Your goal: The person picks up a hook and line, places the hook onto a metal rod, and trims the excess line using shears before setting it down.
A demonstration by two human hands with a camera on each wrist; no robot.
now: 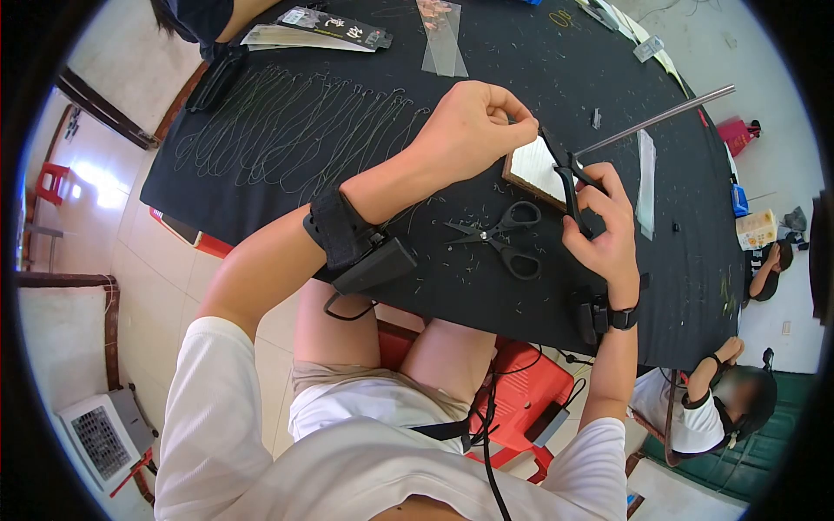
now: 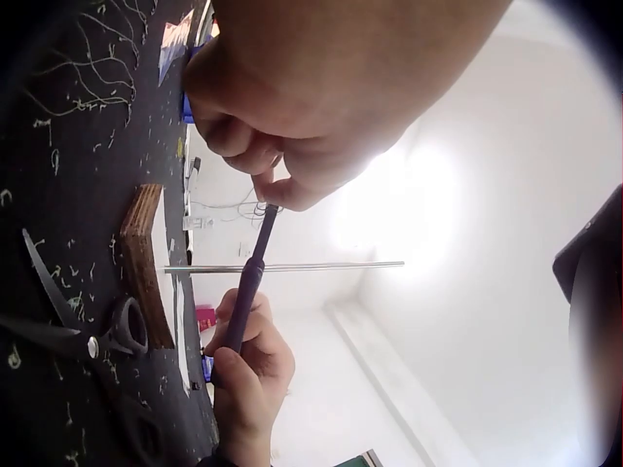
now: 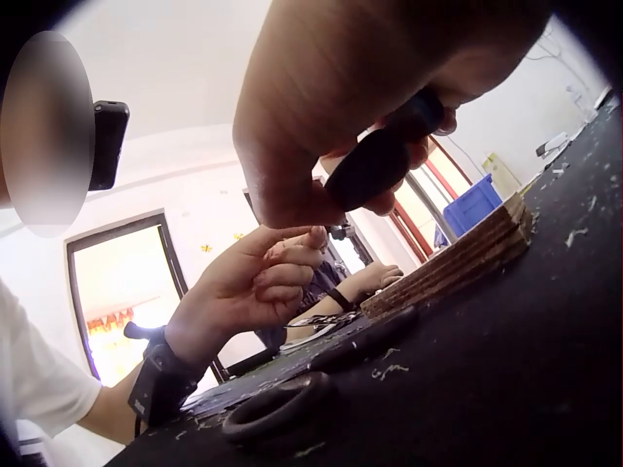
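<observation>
My left hand pinches thumb and forefinger together over the board, holding something too fine to make out right at the tips of a pair of black scissors. Those scissors are in my right hand, with fingers and thumb at the handle loops and the blades pointing toward the left fingertips. Below the hands lies a wooden block with a white top, and a thin metal rod slants up from it. A second pair of black scissors rests partly spread on the cloth near me.
Many loops of thin line lie in a row on the left of the black-covered table. Small cut scraps are scattered about. A printed packet and a clear sleeve lie at the far side. Another person sits at right.
</observation>
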